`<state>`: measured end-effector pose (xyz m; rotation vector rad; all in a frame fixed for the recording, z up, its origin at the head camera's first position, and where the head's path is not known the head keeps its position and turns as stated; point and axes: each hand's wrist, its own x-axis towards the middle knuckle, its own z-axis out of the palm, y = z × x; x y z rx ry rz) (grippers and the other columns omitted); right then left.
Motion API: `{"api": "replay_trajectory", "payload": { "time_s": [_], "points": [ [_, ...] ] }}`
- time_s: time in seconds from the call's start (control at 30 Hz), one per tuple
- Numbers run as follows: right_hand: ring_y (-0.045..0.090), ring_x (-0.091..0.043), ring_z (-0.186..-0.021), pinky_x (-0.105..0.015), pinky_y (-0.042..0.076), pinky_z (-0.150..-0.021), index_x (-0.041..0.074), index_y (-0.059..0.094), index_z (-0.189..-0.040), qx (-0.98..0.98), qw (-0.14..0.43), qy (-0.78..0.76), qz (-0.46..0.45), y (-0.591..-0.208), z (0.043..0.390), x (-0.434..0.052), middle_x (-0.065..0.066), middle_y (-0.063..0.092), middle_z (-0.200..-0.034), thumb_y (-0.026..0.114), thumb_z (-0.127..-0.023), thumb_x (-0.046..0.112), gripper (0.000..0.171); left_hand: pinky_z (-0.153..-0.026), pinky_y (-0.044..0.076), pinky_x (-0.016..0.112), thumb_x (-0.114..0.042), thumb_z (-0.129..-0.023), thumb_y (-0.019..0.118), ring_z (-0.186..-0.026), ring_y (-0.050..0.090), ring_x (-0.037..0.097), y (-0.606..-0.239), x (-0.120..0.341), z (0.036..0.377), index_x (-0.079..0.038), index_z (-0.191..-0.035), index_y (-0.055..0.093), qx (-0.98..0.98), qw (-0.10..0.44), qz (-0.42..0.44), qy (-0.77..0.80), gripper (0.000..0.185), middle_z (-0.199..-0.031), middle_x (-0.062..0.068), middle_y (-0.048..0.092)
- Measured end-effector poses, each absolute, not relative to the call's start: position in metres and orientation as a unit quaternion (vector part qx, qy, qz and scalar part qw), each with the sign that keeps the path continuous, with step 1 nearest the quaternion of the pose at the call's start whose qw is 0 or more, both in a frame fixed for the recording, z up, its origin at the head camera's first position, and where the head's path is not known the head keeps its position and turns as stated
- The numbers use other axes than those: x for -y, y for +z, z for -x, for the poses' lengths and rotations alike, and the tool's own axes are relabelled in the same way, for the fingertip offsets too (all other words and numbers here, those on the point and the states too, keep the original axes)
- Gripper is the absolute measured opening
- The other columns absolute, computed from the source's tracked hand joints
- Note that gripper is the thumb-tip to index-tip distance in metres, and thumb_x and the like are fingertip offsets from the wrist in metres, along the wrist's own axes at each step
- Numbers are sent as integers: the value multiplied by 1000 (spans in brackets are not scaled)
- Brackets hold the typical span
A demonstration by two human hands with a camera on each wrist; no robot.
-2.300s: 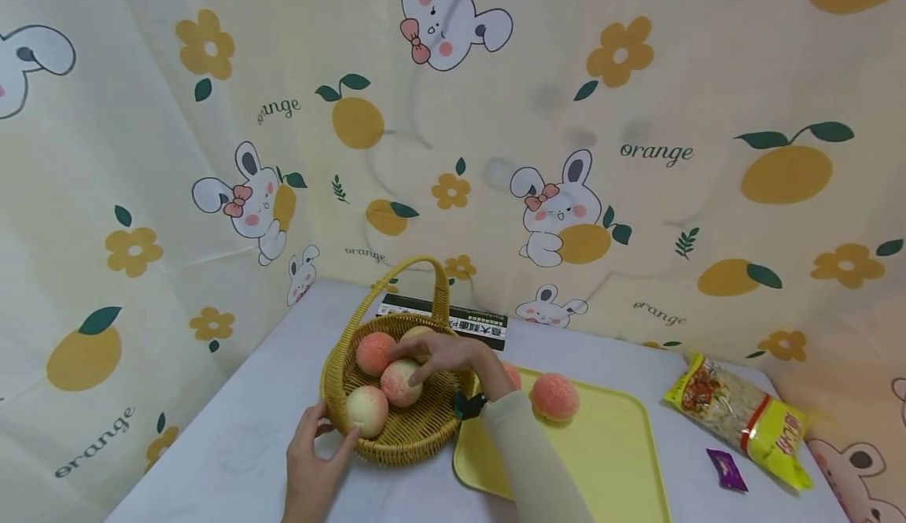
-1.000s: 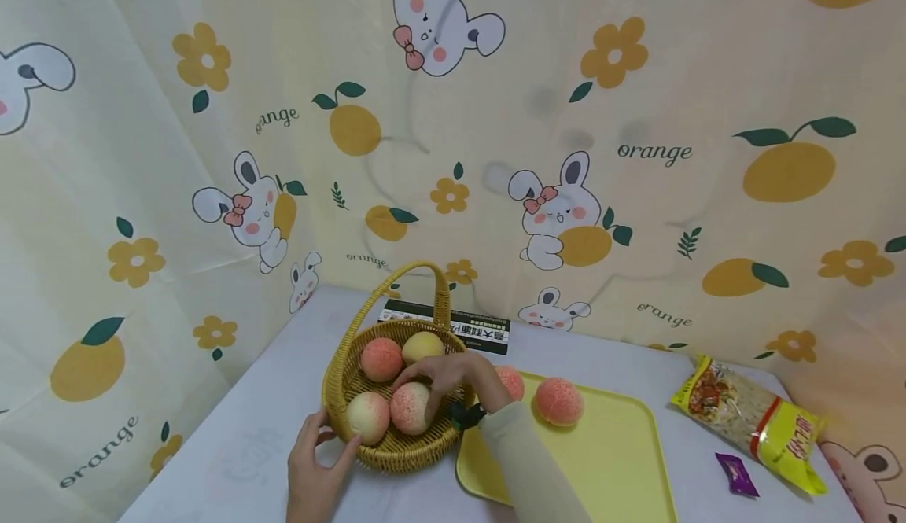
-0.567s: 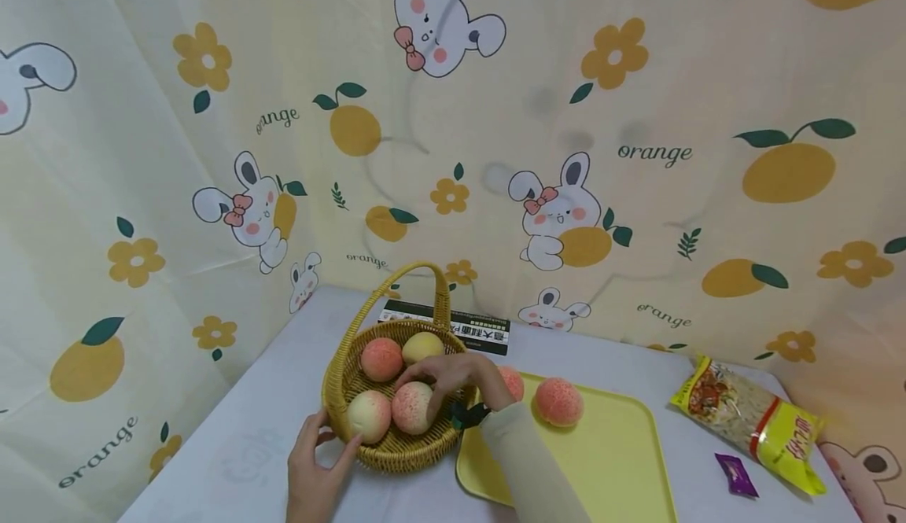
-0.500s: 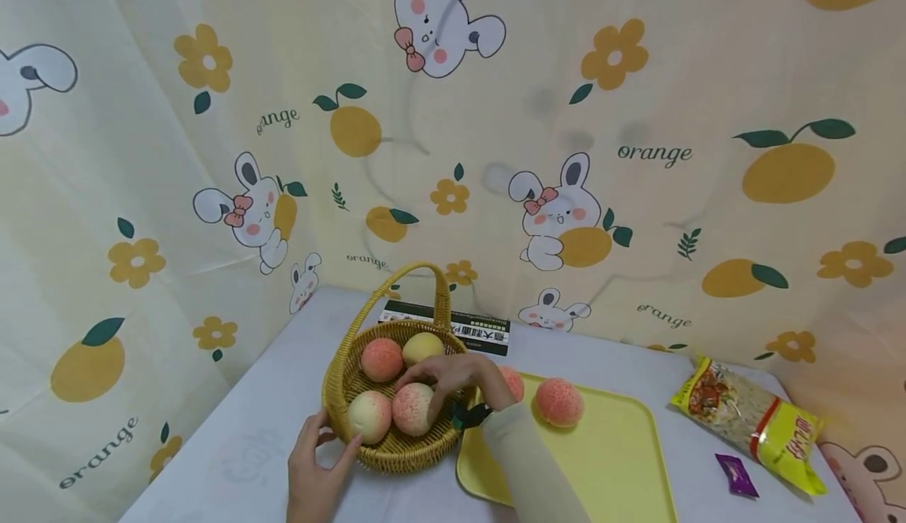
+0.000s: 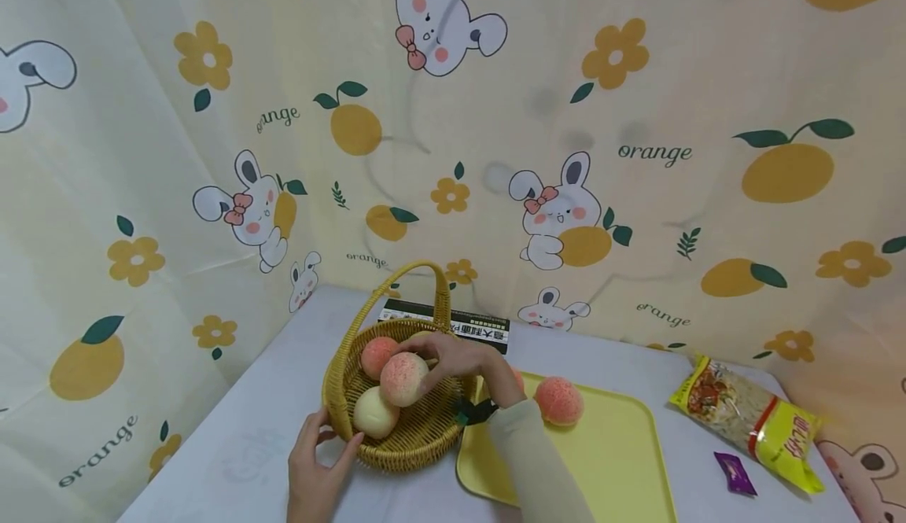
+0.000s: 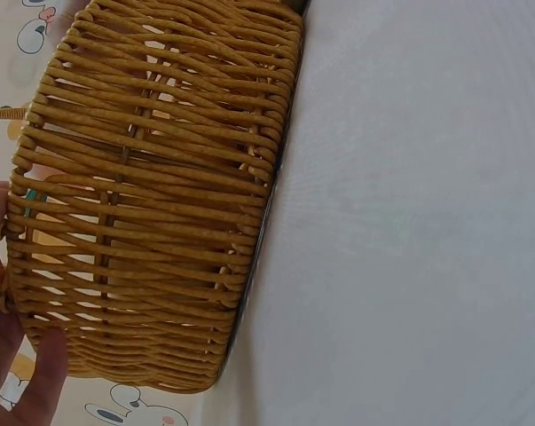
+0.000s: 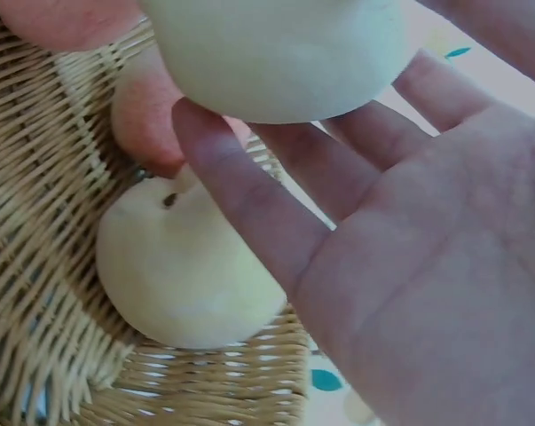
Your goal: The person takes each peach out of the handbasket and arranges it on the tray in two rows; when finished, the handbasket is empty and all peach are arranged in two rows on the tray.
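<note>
My right hand holds a pink-speckled peach over the wicker basket, its thumb and fingers around the fruit. From the right wrist, the pale underside of this peach shows against the fingers. Inside the basket lie a redder peach, a pale peach at the front, and a yellowish one largely hidden behind my right hand in the head view. At the basket's left side, my left hand grips the rim near the handle's base, with fingers outside the weave.
To the right is a yellow tray with a pink peach and another partly behind my right wrist. Farther right lie a noodle bag and a small purple packet. A black-and-white box sits behind the basket.
My right hand has raised the speckled peach off the basket's bottom, up and slightly left. The pale front peach has turned and shifted a little. The left hand stays on the rim.
</note>
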<state>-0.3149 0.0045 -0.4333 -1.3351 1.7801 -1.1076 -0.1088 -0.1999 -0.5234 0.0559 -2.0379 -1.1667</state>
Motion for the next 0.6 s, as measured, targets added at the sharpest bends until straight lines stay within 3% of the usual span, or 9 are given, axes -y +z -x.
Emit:
{"api": "replay_trajectory", "payload": {
  "time_s": [0.27,0.6],
  "points": [
    [59,-15,-115,-35,52,-98,8,53,-142,-708,256,-444,487,-420,313,-28,-2,60,-131,80,-83,9,64,-78,52,15,5,-71,87,-97,55,4,-524,198,110,-4,-120,63,795,403,0,-454,56,-104,-3,62],
    [59,-24,-117,-40,53,-98,-1,48,-143,-704,230,-525,419,-413,306,-81,-10,57,-137,80,-83,5,68,-79,51,12,2,-73,87,-96,56,4,-523,199,108,-4,-120,63,800,388,-16,-457,53,-103,-5,61]
  ]
}}
